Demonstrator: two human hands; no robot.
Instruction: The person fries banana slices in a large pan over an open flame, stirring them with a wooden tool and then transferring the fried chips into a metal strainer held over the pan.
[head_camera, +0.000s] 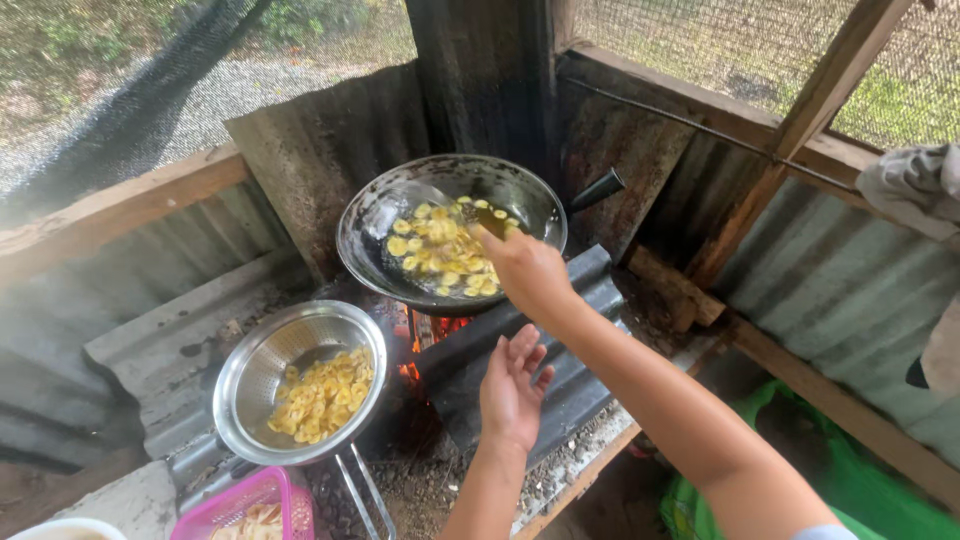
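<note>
Pink basket (250, 505) below steel strainer (300, 390), bottom-left

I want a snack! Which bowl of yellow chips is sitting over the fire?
The dark pan at the back, above the flames. The right hand reaches into it. The silver strainer and pink basket sit aside.

Open gap between wok (380, 215) and strainer (250, 375).

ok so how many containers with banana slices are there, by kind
Frying pan over the fire: 1
Metal strainer bowl: 1
Pink basket: 1
Total: 3
The right hand reaches over the pan; the left hand is open below it.
</note>
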